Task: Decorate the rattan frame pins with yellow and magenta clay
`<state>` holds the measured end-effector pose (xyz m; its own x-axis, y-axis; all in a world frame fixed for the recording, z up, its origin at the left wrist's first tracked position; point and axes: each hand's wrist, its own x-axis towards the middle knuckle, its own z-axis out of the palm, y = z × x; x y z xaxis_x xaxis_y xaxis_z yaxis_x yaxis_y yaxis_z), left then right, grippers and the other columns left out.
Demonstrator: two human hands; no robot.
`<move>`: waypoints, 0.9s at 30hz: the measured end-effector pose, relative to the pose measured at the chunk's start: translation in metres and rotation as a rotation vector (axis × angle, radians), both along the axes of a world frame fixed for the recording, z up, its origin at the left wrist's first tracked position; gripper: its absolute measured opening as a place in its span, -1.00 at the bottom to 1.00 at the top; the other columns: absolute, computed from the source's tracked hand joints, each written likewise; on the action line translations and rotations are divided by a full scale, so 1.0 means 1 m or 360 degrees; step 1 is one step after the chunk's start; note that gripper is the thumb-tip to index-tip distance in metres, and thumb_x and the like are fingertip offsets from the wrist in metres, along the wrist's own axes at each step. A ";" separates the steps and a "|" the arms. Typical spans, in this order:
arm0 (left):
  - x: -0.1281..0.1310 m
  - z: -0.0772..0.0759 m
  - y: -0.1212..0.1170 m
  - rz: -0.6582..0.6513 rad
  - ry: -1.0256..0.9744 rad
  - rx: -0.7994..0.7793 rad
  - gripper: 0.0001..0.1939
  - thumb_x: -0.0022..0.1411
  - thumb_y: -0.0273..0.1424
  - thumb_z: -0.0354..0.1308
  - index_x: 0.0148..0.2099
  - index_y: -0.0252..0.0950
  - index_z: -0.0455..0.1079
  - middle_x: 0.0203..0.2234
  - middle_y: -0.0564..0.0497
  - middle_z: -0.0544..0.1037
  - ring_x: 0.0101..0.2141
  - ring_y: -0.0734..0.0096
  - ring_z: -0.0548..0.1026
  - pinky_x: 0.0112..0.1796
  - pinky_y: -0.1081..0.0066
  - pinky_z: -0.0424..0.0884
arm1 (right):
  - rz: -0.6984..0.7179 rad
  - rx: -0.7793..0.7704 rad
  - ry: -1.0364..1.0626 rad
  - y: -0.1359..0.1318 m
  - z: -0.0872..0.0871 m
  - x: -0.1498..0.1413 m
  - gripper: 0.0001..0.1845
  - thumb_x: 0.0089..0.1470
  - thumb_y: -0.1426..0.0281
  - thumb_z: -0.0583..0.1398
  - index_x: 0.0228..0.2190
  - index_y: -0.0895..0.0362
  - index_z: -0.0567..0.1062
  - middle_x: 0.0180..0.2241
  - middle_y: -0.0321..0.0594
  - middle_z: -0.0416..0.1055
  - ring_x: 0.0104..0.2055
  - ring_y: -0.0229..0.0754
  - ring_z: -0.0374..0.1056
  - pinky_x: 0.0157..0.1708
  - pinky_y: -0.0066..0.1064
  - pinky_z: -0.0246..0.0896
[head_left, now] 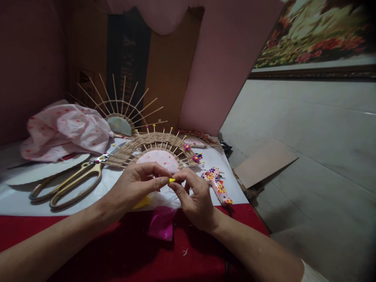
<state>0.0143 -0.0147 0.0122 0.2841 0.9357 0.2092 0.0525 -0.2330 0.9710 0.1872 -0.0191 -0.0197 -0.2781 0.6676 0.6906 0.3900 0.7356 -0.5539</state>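
Observation:
Between the fingertips of both hands is a tiny yellow piece of what looks like modelling clay (171,180). My left hand (141,182) pinches it from the left, my right hand (195,196) from the right. Just beyond them lies a half-round woven twine fan (157,138) with a dotted fabric centre (158,156). Its stick ends carry yellow and pink balls, and pink flowers (196,158) sit on its right side. Below my hands are a magenta packet (162,223) and a yellow one (143,202), the latter partly hidden by my left wrist.
Large scissors (78,184) lie at left by a bundle of dotted cloth (69,129). Behind stands a half-woven frame with bare sticks (123,98). A flower-patterned hot glue gun (217,186) lies at right. The white sheet (17,203) covers part of a red cloth (117,250).

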 end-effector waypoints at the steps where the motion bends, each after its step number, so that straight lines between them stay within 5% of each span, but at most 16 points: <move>1: 0.000 -0.001 0.001 -0.0002 -0.0011 -0.0022 -0.84 -0.02 -0.29 0.27 -0.40 -0.28 0.50 -0.50 0.04 0.52 -0.47 0.45 0.41 -0.43 0.48 0.34 | -0.0008 0.0003 0.0001 0.000 0.000 0.000 -0.94 0.14 0.43 0.13 -0.37 0.12 0.41 -0.41 -0.24 0.40 -0.38 -0.25 0.30 -0.40 -0.41 0.24; 15: -0.004 -0.011 0.009 -0.0195 -0.0157 -0.0215 -0.87 0.02 -0.34 0.29 -0.36 -0.28 0.53 -0.55 0.08 0.50 -0.51 0.54 0.37 -0.42 0.53 0.32 | -0.0006 0.0009 0.0029 -0.001 0.004 -0.001 -0.88 0.16 0.45 0.09 -0.38 0.12 0.43 -0.40 -0.22 0.43 -0.34 -0.23 0.33 -0.35 -0.39 0.23; 27: -0.004 -0.010 0.008 -0.0115 -0.0103 -0.0201 -0.87 0.00 -0.33 0.30 -0.38 -0.28 0.50 -0.50 0.05 0.53 -0.51 0.50 0.39 -0.44 0.49 0.34 | -0.0010 -0.0166 0.0093 -0.002 0.004 -0.001 -0.89 0.14 0.40 0.13 -0.38 0.15 0.45 -0.43 -0.25 0.42 -0.43 -0.28 0.28 -0.46 -0.43 0.17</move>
<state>0.0108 -0.0067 0.0022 0.3417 0.9332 0.1113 -0.0234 -0.1099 0.9937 0.1862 -0.0207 -0.0158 -0.2348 0.7384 0.6321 0.3592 0.6702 -0.6495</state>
